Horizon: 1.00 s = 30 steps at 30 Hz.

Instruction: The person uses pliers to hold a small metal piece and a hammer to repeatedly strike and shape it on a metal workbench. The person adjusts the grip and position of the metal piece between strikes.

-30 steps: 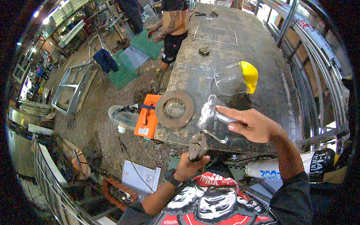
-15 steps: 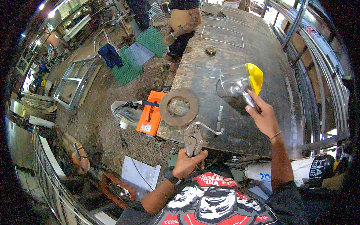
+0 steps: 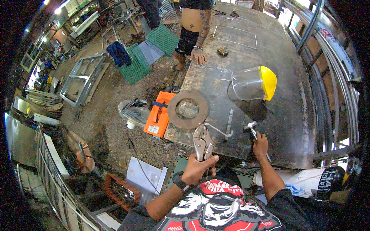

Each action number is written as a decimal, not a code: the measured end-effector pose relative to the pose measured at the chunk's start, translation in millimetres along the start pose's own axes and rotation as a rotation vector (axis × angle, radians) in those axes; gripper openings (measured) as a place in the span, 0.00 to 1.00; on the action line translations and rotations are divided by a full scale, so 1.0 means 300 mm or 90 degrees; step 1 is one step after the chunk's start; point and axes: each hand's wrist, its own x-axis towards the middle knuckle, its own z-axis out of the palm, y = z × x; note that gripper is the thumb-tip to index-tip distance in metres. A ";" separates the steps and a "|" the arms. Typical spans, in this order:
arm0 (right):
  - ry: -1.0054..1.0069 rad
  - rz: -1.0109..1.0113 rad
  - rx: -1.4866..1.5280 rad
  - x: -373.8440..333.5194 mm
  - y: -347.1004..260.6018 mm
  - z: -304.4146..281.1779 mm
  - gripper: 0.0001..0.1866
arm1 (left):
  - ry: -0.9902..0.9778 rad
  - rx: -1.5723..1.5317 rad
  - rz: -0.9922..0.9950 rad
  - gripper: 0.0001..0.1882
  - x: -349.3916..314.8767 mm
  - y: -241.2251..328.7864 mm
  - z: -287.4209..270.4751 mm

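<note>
My left hand (image 3: 197, 169) is closed around the handles of silver locking pliers (image 3: 202, 145). Their jaws meet one end of a bent flat metal strip (image 3: 229, 123), which lies on the metal worktable (image 3: 269, 131) at its near edge. My right hand (image 3: 260, 146) grips a hammer (image 3: 251, 126) by its handle, with the head low over the tabletop, to the right of the strip and apart from it. Just beyond the pliers rests a thick rusty ring (image 3: 176, 111) with a round hole.
A clear face shield with a yellow crown (image 3: 268, 82) lies farther back, near a tape measure (image 3: 222, 52) and a thin rectangular frame (image 3: 235, 36). An orange case (image 3: 159, 115) and a fan (image 3: 133, 112) are left. Another person's hand (image 3: 199, 56) rests on the table's left edge.
My right hand has brought the hammer down and nearer to me, away from the face shield. The pliers stay on the strip. The other person's hand now rests on the table.
</note>
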 end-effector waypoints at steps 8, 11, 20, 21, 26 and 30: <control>0.107 0.038 -0.017 -0.013 -0.109 -0.015 0.24 | -0.035 0.015 -0.045 0.13 0.031 -0.016 0.003; 0.017 -0.023 0.468 -0.102 -0.322 -0.110 0.19 | -0.056 0.050 -0.060 0.15 0.085 -0.066 -0.020; -0.565 0.127 0.780 -0.393 -0.581 -0.145 0.26 | 0.004 0.339 -0.051 0.27 0.372 -0.392 -0.187; -0.543 0.092 0.776 -0.402 -0.571 -0.109 0.24 | 0.012 0.400 -0.061 0.28 0.393 -0.422 -0.206; -0.505 0.071 0.667 -0.446 -0.534 0.088 0.25 | -0.021 0.294 -0.093 0.20 0.417 -0.535 -0.287; -0.467 0.059 0.645 -0.487 -0.542 0.146 0.29 | 0.000 0.232 -0.062 0.19 0.400 -0.579 -0.310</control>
